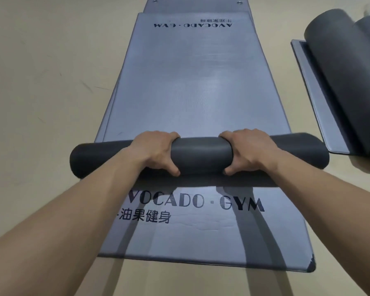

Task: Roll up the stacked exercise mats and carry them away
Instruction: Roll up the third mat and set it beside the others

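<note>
Grey exercise mats lie stacked lengthwise on the floor, running away from me. The top mat (190, 82) is partly rolled into a dark grey roll (201, 154) lying across the stack. My left hand (156, 152) and my right hand (248, 152) both grip the roll near its middle, fingers wrapped over its far side and thumbs on the near side. Below the roll the lower mat (201, 236) lies flat, printed "AVOCADO · GYM". The same print shows upside down at the top mat's far end.
A second stack at the right holds two dark rolled mats (338, 77) on a flat grey mat (320, 107). Beige floor (47, 86) surrounds both stacks. The lower mat's near right corner (311, 265) looks worn.
</note>
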The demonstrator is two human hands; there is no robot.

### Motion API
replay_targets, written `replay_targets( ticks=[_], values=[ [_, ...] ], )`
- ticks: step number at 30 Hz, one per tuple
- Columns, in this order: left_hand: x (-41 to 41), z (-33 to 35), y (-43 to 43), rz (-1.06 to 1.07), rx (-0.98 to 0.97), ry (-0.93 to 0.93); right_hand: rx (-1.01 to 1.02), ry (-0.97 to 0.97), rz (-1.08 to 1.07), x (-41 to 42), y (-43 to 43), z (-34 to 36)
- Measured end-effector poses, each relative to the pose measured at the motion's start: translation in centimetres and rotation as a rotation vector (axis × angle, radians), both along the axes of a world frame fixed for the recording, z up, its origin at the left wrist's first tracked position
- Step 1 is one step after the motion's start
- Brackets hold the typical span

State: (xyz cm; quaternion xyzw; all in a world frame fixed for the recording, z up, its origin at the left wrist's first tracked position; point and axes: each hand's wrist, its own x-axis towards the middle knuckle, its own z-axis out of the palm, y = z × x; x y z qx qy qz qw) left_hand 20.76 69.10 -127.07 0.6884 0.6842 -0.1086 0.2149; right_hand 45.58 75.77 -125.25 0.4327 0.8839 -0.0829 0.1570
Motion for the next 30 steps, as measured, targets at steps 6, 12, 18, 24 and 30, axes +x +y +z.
replay_targets(
  ticks=[6, 12, 18, 24, 30],
  values=[
    [1.4, -0.4, -0.5, -0.069, -0.238, -0.099, -0.047, -0.032, -0.062, 2.3, -3.7, -0.8],
    [1.3, 0.2, -1.5, -0.091, -0.056, -0.061, 0.162, -0.009, -0.008, 2.0, -5.4, -2.6],
    [4.6, -3.4, -5.6, -0.142, 0.446, 0.258, -0.132, -0.024, -0.029, 0.2, -0.1, 0.0],
    [3.0, -2.6, -1.5, -0.129, 0.328, 0.110, 0.406, 0.122, 0.042, 3.3, -4.1, -4.9],
    [4.0, -4.4, -2.9, -0.056, 0.487, 0.305, 0.231, 0.019, 0.049, 1.5, 0.2, -2.6]
  ],
)
